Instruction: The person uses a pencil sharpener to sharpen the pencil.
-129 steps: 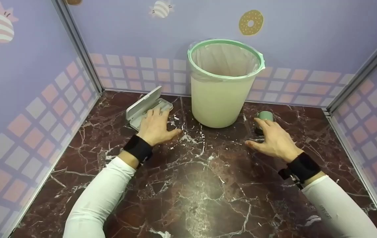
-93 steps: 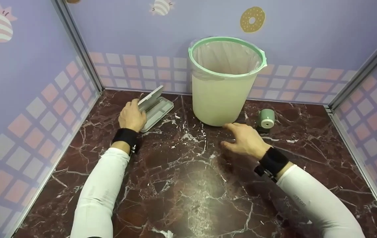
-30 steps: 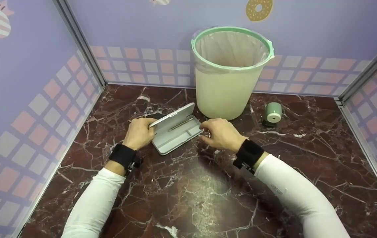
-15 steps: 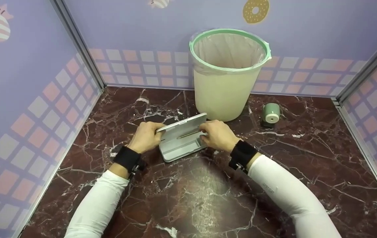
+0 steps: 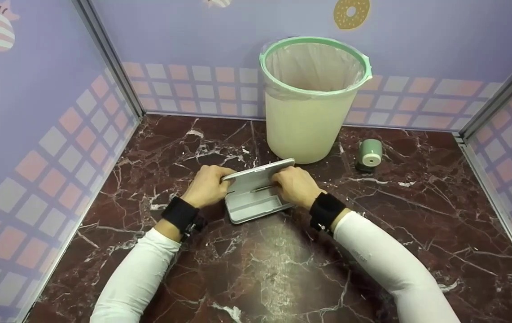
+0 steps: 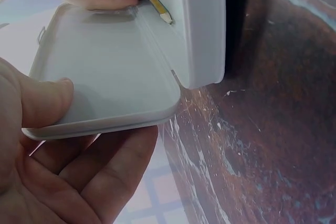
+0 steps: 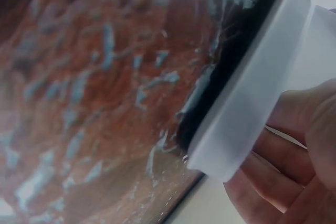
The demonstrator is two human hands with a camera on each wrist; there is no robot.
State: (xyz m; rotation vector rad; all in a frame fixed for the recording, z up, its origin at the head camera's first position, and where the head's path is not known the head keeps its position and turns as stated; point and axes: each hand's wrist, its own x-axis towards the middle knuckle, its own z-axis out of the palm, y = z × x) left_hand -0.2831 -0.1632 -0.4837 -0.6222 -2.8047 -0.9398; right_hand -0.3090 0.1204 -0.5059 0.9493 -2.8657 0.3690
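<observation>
A grey-white pencil case point(image 5: 256, 209) lies opened on the marble-patterned table, its lid point(image 6: 105, 61) raised on the far side. My left hand point(image 5: 204, 186) pinches the lid's left end, thumb point(image 6: 50, 100) inside and fingers behind. Along the hinge inside is a slim yellow pencil point(image 6: 156, 2), point toward my left hand. My right hand point(image 5: 298, 186) reaches into the case's right end, thumb and fingertips pinching the pencil's other end. In the right wrist view the case's pale wall point(image 7: 252, 93) stands in front of my curled fingers point(image 7: 278, 166), and the pencil is hidden.
A cream bin point(image 5: 305, 125) with a green rim and a clear liner stands close behind the case. To its right lies a small green cylinder point(image 5: 371, 149) with a pale holed end, like a pencil sharpener. Patterned panels point(image 5: 184, 40) enclose the table's back and sides.
My left hand took the lid and brought the case forward and right, turning it. My right hand left the green cylinder's side, moved left to the case and reached in to the pencil.
</observation>
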